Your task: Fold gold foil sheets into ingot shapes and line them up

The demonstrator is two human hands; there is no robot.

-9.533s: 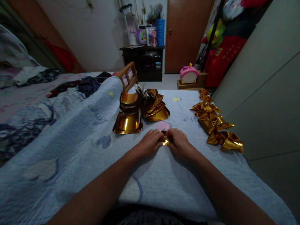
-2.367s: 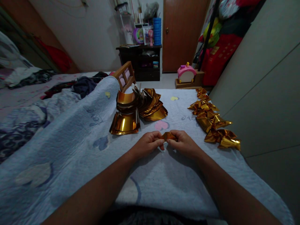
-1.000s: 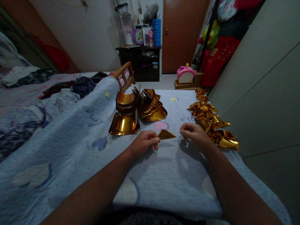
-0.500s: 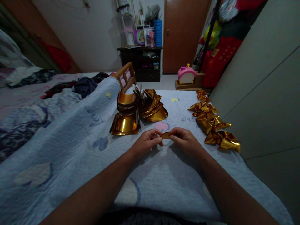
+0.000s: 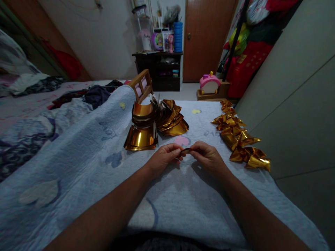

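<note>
Head view shows left hand (image 5: pixel 163 159) and right hand (image 5: pixel 208 157) pinching one gold foil piece (image 5: pixel 185 150) mid-quilt (image 5: pixel 78 164), folded pieces (image 5: pixel 239 134) lining its right edge, unfolded sheets (image 5: pixel 154 123) apparently left.

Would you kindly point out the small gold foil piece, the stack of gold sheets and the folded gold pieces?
gold foil piece (image 5: pixel 186 150), head view, visible middle.
stack of gold sheets (image 5: pixel 141 136), head view, front sheet.
folded gold pieces (image 5: pixel 250 155), head view, nearest cluster.

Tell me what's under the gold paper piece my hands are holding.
Under the gold paper piece, pinched between left hand and right hand, lies only the pale blue quilt. The fingers cover most of the piece, so its underside cannot be seen.
</note>
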